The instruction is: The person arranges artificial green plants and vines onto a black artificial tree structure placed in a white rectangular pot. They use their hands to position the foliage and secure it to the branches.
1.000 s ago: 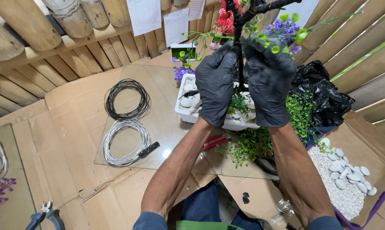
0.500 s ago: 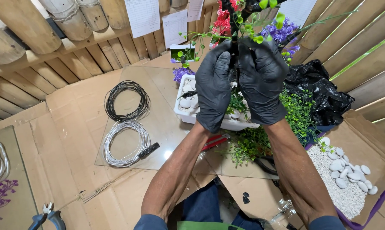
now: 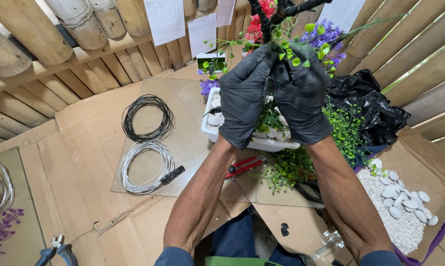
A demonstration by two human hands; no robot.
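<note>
— Both hands wear black gloves, right? What are they on?

— Yes. Left hand (image 3: 243, 96) and right hand (image 3: 301, 93) are closed side by side around a dark artificial tree trunk (image 3: 268, 24), fingers curled tight, thumbs nearly touching. It stands upright over a white rectangular planter (image 3: 262, 140).

— Is the trunk seated in the planter?

— Its foot is hidden behind the gloves, so I cannot tell. Judging by the grip, it seems to be steadied in place, not let go.

— What is done so far?

— Green leaf sprigs (image 3: 296, 51), red blossoms (image 3: 256, 24) and purple flowers (image 3: 326, 39) sit on the branches already, and a few white pebbles (image 3: 215, 119) lie in the planter. I would call the arrangement well along, though not finished.

— Why not finished?

— Loose green foliage (image 3: 291, 167) lies on the cardboard (image 3: 84, 148) just below the planter, and a heap of white pebbles and gravel (image 3: 402, 212) sits unused on the right side.

— Anything else around?

— Red-handled cutters (image 3: 244, 166) just beside the planter, coils of black wire (image 3: 147, 117) and silver wire (image 3: 146, 165) further left, a black plastic bag (image 3: 368, 106) to the right, and blue-handled pliers (image 3: 57, 251) at the lower left edge.
</note>
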